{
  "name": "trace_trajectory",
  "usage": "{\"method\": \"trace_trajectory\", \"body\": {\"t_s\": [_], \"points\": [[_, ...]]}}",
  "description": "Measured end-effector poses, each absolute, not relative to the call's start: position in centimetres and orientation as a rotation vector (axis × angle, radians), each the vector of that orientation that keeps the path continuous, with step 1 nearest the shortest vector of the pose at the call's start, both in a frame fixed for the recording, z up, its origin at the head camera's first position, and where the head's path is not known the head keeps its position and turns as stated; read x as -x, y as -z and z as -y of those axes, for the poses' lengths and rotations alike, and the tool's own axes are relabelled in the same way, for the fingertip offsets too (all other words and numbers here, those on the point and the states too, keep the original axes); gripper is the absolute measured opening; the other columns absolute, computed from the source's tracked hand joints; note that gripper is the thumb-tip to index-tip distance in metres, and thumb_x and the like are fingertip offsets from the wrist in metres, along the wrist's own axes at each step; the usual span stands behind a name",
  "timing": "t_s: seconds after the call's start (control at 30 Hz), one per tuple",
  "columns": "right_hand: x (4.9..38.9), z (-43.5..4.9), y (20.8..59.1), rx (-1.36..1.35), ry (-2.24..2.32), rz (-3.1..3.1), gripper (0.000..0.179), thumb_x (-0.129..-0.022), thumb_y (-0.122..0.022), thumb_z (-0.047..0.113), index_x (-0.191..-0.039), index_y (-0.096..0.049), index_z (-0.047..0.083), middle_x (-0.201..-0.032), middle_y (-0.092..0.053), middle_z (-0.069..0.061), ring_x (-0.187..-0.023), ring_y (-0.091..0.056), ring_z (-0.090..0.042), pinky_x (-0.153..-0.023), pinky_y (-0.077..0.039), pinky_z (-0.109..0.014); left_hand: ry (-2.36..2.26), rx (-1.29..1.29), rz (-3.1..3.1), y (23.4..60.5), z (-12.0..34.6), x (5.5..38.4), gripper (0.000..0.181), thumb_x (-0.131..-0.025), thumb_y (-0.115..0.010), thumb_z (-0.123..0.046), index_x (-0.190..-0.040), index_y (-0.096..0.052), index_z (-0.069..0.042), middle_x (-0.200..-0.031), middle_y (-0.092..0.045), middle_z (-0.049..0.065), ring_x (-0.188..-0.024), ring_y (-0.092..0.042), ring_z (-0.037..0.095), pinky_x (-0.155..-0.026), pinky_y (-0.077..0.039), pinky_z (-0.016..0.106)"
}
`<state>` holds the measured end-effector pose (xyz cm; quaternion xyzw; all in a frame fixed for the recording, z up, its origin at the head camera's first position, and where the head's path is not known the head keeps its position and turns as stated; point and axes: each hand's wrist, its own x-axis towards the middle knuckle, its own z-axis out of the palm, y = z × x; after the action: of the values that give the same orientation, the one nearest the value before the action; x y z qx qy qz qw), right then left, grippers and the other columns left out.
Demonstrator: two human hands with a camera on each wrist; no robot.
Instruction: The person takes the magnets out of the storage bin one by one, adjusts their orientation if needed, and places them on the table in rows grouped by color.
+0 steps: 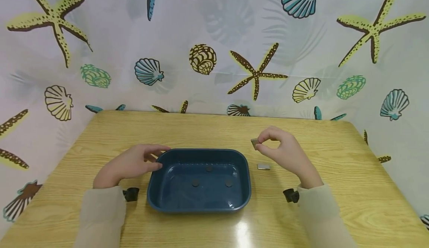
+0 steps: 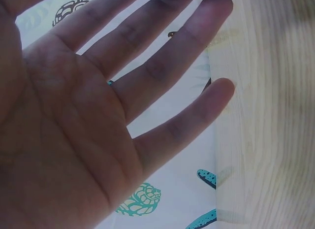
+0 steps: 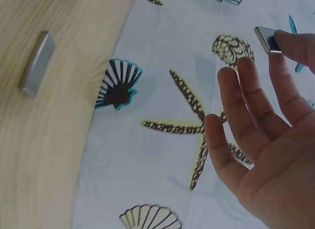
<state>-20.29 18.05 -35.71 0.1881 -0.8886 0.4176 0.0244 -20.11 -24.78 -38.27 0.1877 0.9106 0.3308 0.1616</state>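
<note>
A small flat silver metal block is pinched between thumb and forefinger of my right hand, above the table right of a dark blue tray. In the right wrist view the same block shows a shiny edge, and the other fingers are spread. A second silver metal block lies on the table below that hand. My left hand is at the upper left corner of the tray, thumb and fingertips at its rim. Its fingers look mostly straight in the left wrist view.
Three small dark round spots show on the tray's floor; whether they are loose discs I cannot tell. The wooden table runs back to a white cloth with shells and starfish. Both wrists carry small black devices.
</note>
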Motion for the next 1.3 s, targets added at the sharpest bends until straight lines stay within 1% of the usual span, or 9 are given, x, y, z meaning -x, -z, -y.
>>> {"method": "trace_trajectory", "body": {"t_s": [0.1,0.23,0.37,0.5,0.63,0.8,0.93,1.1,1.3], "points": [[20.0,-19.2,36.4,-0.532,-1.309,2.745,0.005,-0.096,-0.073,0.024,-0.097,-0.073,0.019,-0.11,-0.071,0.001,-0.111,-0.064,-0.021,-0.108,-0.045,-0.053,-0.947,-0.535,-2.599,38.2,24.7,20.0,0.054,-0.098,-0.067,-0.016,-0.15,-0.053,-0.008,-0.137,-0.064,0.023,-0.12,-0.066,0.037,-0.087,-0.06,0.042],[19.9,-20.6,36.9,-0.489,-1.298,2.741,0.005,-0.096,-0.073,0.022,-0.099,-0.074,0.018,-0.114,-0.072,-0.002,-0.114,-0.064,-0.023,-0.108,-0.046,-0.055,-0.962,-0.527,-2.592,38.0,24.7,20.0,0.055,-0.098,-0.066,-0.015,-0.15,-0.052,-0.008,-0.141,-0.061,0.023,-0.121,-0.065,0.037,-0.089,-0.059,0.043],[19.6,-22.1,36.7,-0.435,-1.303,2.744,0.01,-0.097,-0.073,0.026,-0.101,-0.074,0.017,-0.118,-0.072,-0.003,-0.12,-0.063,-0.026,-0.11,-0.044,-0.058,-0.952,-0.528,-2.6,37.9,24.6,19.9,0.054,-0.098,-0.066,-0.015,-0.15,-0.052,-0.008,-0.141,-0.062,0.023,-0.121,-0.065,0.038,-0.089,-0.059,0.043],[19.2,-23.5,36.1,-0.368,-1.304,2.747,0.015,-0.098,-0.072,0.028,-0.104,-0.074,0.014,-0.122,-0.071,-0.005,-0.124,-0.061,-0.027,-0.111,-0.043,-0.058,-0.939,-0.539,-2.604,38.0,24.5,20.0,0.054,-0.098,-0.067,-0.016,-0.149,-0.054,-0.008,-0.137,-0.064,0.024,-0.12,-0.066,0.039,-0.088,-0.06,0.043],[18.9,-25.0,35.7,-0.331,-1.277,2.746,0.018,-0.098,-0.072,0.029,-0.106,-0.073,0.012,-0.124,-0.07,-0.007,-0.123,-0.06,-0.026,-0.111,-0.043,-0.057,-0.955,-0.551,-2.593,38.1,24.5,20.0,0.054,-0.097,-0.067,-0.016,-0.149,-0.054,-0.007,-0.136,-0.064,0.025,-0.119,-0.067,0.038,-0.087,-0.06,0.041],[19.0,-26.4,35.7,-0.303,-1.22,2.755,0.021,-0.099,-0.07,0.033,-0.106,-0.073,0.014,-0.124,-0.071,-0.005,-0.12,-0.059,-0.021,-0.11,-0.043,-0.058,-0.958,-0.547,-2.596,38.0,24.5,20.0,0.054,-0.098,-0.067,-0.015,-0.149,-0.053,-0.007,-0.139,-0.063,0.024,-0.12,-0.066,0.039,-0.089,-0.06,0.043],[19.1,-27.2,35.7,-0.265,-1.19,2.775,0.025,-0.099,-0.069,0.035,-0.109,-0.072,0.013,-0.125,-0.069,-0.007,-0.124,-0.058,-0.027,-0.11,-0.042,-0.06,-0.955,-0.534,-2.604,37.9,24.5,20.0,0.054,-0.098,-0.067,-0.015,-0.149,-0.053,-0.007,-0.14,-0.062,0.023,-0.12,-0.066,0.037,-0.09,-0.059,0.044],[19.1,-27.9,35.9,-0.235,-1.183,2.807,0.029,-0.1,-0.068,0.035,-0.111,-0.071,0.009,-0.127,-0.067,-0.013,-0.127,-0.056,-0.035,-0.112,-0.04,-0.062,-0.949,-0.546,-2.608,37.8,24.4,19.9,0.054,-0.097,-0.067,-0.015,-0.149,-0.053,-0.006,-0.14,-0.062,0.024,-0.119,-0.067,0.038,-0.089,-0.059,0.043],[19.1,-28.7,36.4,-0.175,-1.096,2.857,0.026,-0.1,-0.068,0.03,-0.109,-0.071,0.007,-0.125,-0.067,-0.016,-0.127,-0.056,-0.039,-0.112,-0.039,-0.063,-0.933,-0.549,-2.606,37.7,24.5,19.9,0.054,-0.098,-0.067,-0.015,-0.149,-0.053,-0.007,-0.139,-0.062,0.025,-0.119,-0.067,0.039,-0.088,-0.06,0.043]]}}
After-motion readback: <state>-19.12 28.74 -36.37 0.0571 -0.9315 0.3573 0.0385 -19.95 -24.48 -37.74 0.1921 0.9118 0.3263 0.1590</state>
